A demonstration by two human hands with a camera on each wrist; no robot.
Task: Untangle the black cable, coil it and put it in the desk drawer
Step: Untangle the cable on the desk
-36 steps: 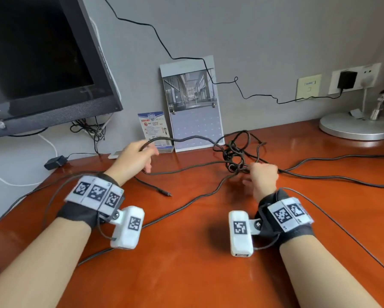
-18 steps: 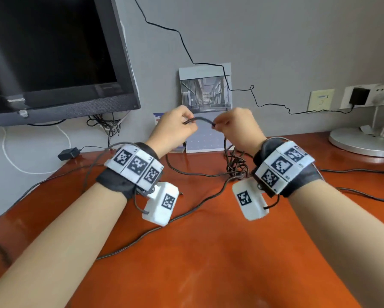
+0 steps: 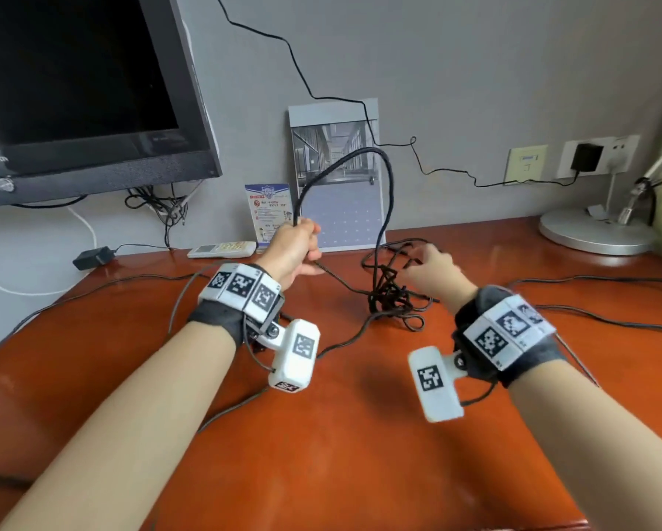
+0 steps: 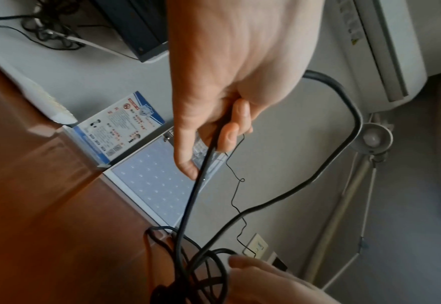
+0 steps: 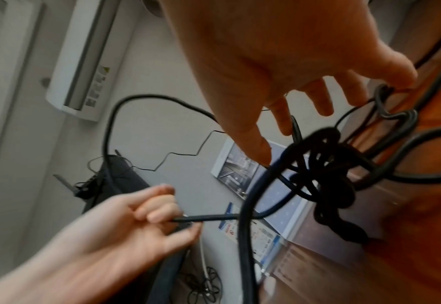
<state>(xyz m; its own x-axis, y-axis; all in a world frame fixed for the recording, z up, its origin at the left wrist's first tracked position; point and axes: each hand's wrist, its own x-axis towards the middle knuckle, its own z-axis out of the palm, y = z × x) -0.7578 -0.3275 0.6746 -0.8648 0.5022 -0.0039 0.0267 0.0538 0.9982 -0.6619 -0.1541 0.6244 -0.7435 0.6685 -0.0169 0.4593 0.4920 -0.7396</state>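
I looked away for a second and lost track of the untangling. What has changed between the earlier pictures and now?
The left hand grips the black cable, now raised in a tall loop. The right hand, which pinched that strand beside the left half a second ago, has let go and dropped to the knot, fingers spread. The knot still lies tangled on the desk; lamp base and remote are unmoved.

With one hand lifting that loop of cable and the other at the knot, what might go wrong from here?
1. The left hand grips the black cable and holds a tall loop up; pulling further may tighten the knot rather than loosen it.
2. The right hand reaches in with spread fingers and no firm grip, so the knot may slide across the desk.
3. Thin grey wires lie close by and might get caught up.
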